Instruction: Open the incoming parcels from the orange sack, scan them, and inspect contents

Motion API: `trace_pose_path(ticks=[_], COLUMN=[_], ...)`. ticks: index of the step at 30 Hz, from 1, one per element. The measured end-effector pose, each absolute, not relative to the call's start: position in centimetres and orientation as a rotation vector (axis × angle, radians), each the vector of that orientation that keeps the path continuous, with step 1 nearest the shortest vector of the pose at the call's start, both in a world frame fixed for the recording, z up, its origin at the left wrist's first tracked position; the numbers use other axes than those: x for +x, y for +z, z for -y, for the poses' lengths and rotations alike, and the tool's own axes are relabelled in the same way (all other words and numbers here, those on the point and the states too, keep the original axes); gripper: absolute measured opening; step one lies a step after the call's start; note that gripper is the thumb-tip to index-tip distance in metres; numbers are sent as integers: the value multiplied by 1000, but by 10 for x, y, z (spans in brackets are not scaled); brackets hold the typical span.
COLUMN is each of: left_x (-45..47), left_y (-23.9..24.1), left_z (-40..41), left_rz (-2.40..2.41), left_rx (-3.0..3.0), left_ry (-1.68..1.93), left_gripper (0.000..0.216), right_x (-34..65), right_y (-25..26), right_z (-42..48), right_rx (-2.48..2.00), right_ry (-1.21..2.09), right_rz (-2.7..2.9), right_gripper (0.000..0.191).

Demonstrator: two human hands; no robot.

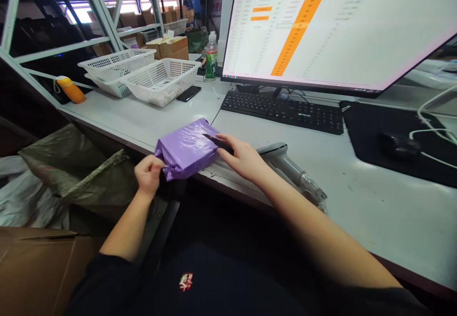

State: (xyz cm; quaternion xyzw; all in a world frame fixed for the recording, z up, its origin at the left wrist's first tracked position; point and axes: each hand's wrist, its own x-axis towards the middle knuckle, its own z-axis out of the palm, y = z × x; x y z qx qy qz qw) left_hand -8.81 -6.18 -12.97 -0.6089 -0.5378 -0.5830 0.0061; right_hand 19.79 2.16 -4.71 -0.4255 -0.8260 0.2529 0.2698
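- Left hand (148, 172) pinches the purple poly mailer (187, 147), its near end overhanging the white desk (374, 202); a slack pinch could drop it!
- Right hand (243, 156) grips what looks like a black box cutter (224, 144); pressed deep, its tip might nick whatever's inside.
- Barcode scanner (294, 166) just beyond: easily bumped.

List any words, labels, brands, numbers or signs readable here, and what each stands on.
None reads clearly.
Monitor: spreadsheet text, too blurred.
Keyboard: brand mark and key legends, too small.
Bottle: label, too small.
Shirt logo: too blurred.
Parcel: no lettering visible.
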Motion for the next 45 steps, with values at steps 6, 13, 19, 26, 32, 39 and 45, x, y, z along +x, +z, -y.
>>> trace_pose_path(ticks=[6, 13, 19, 26, 32, 39, 45], left_x=[-93, -89, -76, -88, -88, -77, -84], left_y=[-80, -50, -52, -52, -34, -36, -48], left_z=[39, -1, 2, 13, 3, 2, 1], left_rz=[1929, 1886, 1872, 1814, 1668, 1532, 1737], left_rx=[-2238, -2682, -2513, -2646, -2594, -2584, -2511], left_ry=[-1197, -639, -790, -862, -165, -112, -468], left_gripper=[88, 58, 15, 25, 21, 22, 20], right_x=[188, 192, 189, 178, 167, 165, 160], right_y=[-61, -53, -28, -6, -3, -6, -13], right_z=[-29, -34, -29, -24, -17, -8, -7], right_rx=[-1152, -1136, -1067, -797, -839, -817, -778], right_ry=[777, 800, 197, -463, -503, -561, -574], right_rz=[2067, 2117, 2565, 2809, 2841, 2804, 2801], right_gripper=[51, 52, 36, 36, 38, 38, 33])
